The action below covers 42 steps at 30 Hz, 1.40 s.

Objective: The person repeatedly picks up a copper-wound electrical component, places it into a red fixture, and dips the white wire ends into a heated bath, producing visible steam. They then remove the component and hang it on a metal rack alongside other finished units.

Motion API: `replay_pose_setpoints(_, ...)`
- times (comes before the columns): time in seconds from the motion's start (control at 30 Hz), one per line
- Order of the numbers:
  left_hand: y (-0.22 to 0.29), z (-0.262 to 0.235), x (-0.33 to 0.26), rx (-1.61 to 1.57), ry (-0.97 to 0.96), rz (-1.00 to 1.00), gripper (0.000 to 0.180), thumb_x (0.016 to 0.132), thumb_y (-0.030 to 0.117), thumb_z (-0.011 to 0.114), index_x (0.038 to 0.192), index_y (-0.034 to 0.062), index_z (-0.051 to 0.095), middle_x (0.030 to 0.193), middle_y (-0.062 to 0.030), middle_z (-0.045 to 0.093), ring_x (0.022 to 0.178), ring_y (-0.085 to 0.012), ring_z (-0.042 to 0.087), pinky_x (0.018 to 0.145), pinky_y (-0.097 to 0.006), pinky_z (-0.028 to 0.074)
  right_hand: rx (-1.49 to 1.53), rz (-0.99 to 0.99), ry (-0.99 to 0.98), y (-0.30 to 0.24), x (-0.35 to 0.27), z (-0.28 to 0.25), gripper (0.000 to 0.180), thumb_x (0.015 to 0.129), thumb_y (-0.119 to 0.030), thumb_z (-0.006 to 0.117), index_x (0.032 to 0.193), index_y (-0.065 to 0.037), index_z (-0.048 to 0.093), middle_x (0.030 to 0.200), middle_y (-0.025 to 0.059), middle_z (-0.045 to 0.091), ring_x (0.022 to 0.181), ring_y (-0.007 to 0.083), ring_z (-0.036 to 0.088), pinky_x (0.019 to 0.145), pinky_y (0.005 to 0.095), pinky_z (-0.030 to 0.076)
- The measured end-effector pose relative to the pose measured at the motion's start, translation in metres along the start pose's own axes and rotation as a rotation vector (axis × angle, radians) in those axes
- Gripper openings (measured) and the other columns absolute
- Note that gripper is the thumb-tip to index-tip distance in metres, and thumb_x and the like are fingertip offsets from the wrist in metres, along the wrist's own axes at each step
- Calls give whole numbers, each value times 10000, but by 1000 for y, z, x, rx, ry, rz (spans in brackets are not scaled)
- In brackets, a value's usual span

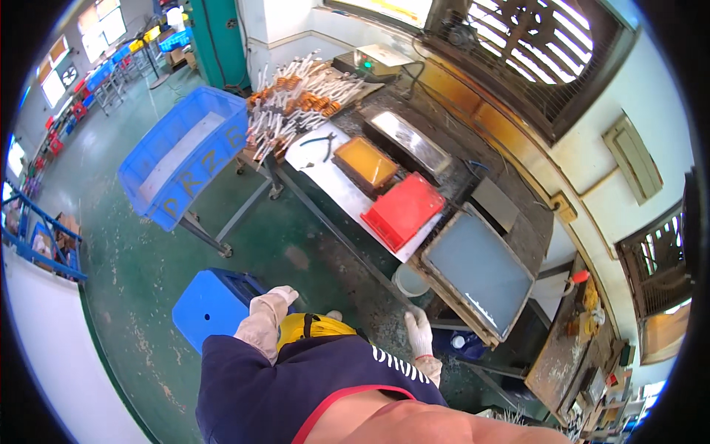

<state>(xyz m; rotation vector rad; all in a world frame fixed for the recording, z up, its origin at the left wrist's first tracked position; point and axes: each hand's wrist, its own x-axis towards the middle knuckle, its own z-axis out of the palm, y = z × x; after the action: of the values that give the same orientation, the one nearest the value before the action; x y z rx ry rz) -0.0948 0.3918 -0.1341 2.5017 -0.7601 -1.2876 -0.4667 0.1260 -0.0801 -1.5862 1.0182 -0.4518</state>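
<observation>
My left hand (281,296), in a white glove with a pale sleeve cover, is held in front of my body beside a blue plastic stool (209,307). Its fingers look loosely stretched, and I see nothing in them. My right hand (418,333), gloved the same way, hangs by the near edge of the workbench. The fingers there are apart and hold nothing. Closest to it are a whitish bucket (409,281) under the bench and a shallow framed tray (481,266) with a grey surface. Yellow cloth (314,325) shows at my waist.
On the bench are a red bin (403,211), a tray of amber material (366,163), a rectangular metal pot (410,140), pliers (319,144) and a pile of copper coils with white leads (299,100). A blue crate (185,155) stands left of it. A wall fan (529,44) is above.
</observation>
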Motion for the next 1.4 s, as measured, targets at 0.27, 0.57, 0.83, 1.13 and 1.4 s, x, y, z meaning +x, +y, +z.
replay_pose_setpoints(0.27, -66, 3, -15, -57, 84, -147, 507, 947, 438, 491, 1261, 68, 640, 1289, -181, 635, 1248, -351, 559, 1068, -418, 418, 251, -158, -209, -154, 92, 53, 313, 989, -105, 560, 1269, 36, 563, 1129, 116, 676, 1015, 177, 639, 936, 309, 492)
replay_pose_setpoints(0.57, -20, 30, -111, 86, 84, -323, 386, 963, 260, 466, 1282, 96, 610, 1317, -175, 600, 1265, -349, 549, 1067, -441, 428, 382, -277, -305, -205, 188, 72, 259, 1004, -62, 506, 1229, 49, 567, 1099, 138, 674, 1021, 207, 652, 949, 326, 505)
replay_pose_setpoints(0.83, -85, 5, 3, -100, 225, -548, 214, 920, 185, 543, 942, 110, 743, 1040, -142, 732, 1067, -304, 679, 881, -426, 529, 445, -196, -287, -191, 223, 76, 245, 1007, -71, 514, 1216, 47, 565, 1082, 131, 669, 977, 194, 658, 905, 320, 524)
replay_pose_setpoints(1.13, -48, -267, 179, -728, 483, 154, 372, 930, 401, 581, 1052, 67, 694, 865, -20, 653, 774, -133, 562, 705, -307, 463, 320, -16, -134, -213, 242, 84, 284, 1014, -142, 513, 1240, 22, 566, 1075, 143, 674, 858, 177, 672, 800, 296, 547)
replay_pose_setpoints(1.4, 82, -501, 291, -452, 682, 454, 473, 936, 431, 605, 1241, 71, 646, 1176, -109, 692, 1114, -220, 627, 983, -336, 455, 132, -3, 338, -209, 247, 120, 234, 1003, -139, 536, 1170, -3, 628, 864, 66, 681, 617, 86, 597, 578, 238, 506)
